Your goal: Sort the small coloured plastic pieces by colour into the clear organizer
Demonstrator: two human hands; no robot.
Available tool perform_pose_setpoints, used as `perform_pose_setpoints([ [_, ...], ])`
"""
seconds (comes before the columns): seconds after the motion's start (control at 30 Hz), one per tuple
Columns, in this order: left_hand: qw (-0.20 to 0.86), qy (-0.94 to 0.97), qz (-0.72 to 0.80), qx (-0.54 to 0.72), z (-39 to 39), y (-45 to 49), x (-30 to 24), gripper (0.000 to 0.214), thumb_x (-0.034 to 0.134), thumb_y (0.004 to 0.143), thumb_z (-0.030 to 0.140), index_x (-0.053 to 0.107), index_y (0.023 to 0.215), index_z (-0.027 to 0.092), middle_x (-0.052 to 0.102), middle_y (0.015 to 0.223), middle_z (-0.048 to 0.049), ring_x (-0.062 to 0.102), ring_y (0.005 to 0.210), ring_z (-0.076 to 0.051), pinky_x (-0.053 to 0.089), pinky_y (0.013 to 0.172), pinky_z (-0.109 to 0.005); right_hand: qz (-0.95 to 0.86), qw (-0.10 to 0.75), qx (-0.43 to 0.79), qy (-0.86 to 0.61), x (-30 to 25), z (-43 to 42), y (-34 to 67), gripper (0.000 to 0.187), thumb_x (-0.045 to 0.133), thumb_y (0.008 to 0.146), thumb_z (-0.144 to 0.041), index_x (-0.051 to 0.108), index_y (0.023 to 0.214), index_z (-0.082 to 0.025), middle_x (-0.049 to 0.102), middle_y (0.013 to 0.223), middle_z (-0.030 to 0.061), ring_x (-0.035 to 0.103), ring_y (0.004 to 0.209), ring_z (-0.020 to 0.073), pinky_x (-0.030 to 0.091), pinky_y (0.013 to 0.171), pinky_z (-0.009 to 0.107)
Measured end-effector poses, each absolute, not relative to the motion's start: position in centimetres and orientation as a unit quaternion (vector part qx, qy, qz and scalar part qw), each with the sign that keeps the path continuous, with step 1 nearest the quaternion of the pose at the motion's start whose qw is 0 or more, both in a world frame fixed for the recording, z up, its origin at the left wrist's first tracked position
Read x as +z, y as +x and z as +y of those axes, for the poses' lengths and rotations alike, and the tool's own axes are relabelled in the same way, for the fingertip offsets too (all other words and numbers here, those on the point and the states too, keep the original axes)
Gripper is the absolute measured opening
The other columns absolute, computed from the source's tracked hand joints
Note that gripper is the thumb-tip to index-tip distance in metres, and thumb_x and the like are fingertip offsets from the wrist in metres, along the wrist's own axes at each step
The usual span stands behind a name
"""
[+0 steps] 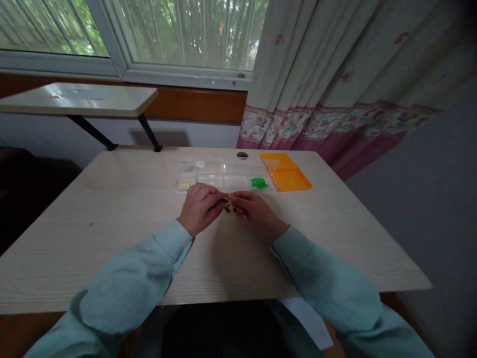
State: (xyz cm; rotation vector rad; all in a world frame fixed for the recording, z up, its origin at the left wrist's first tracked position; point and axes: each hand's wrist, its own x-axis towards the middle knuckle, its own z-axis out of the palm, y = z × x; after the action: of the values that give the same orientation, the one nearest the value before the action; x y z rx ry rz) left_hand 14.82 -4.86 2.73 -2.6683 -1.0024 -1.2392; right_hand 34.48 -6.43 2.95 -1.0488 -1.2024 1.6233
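Observation:
My left hand (200, 206) and my right hand (257, 209) meet over the middle of the table, fingertips close together. Between them is a cluster of small blue, black and yellow pieces (230, 206), too small to make out their kind. The left fingers are closed on its blue end, partly covering it. At its other side, my right thumb and forefinger pinch the cluster. Just beyond the hands lies a clear plastic compartment tray (235, 182). Its near left compartment holds pale yellow bits (185, 184), and bright green pieces (259, 183) sit in the near right one.
An orange tray (292, 178) lies against the compartment tray's right side. Behind them is a round hole (242, 155) in the wooden table (130, 248). A raised shelf (82, 97) on black legs stands at the back left. A curtain (298, 74) hangs behind the table.

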Motion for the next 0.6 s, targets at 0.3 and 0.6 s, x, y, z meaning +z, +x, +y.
perform_pose_setpoints([
  [0.3,0.032,-0.845,-0.315,-0.43,-4.53,14.66,1.94,0.016,0.063,0.084,0.034,0.068,0.096,0.025,0.064,0.084,-0.003,0.053,0.084,-0.017,0.039,0.077,-0.034,-0.471,0.413,0.669,-0.399,2.88,-7.04,33.58,0.032,0.071,0.07,-0.047,0.064,0.076,-0.016,0.044,0.06,-0.0055,0.032,0.051,0.0055,0.02,0.047,0.023],
  [0.6,0.014,-0.859,-0.333,-0.389,-4.7,14.09,2.21,0.018,0.056,0.088,0.035,0.069,0.101,0.031,0.066,0.085,-0.0032,0.054,0.085,-0.018,0.039,0.079,-0.038,-0.504,0.403,0.628,-0.436,3.0,-7.18,33.5,0.037,0.066,0.072,-0.053,0.065,0.078,-0.016,0.044,0.058,-0.0049,0.033,0.05,0.0066,0.022,0.046,0.023],
])
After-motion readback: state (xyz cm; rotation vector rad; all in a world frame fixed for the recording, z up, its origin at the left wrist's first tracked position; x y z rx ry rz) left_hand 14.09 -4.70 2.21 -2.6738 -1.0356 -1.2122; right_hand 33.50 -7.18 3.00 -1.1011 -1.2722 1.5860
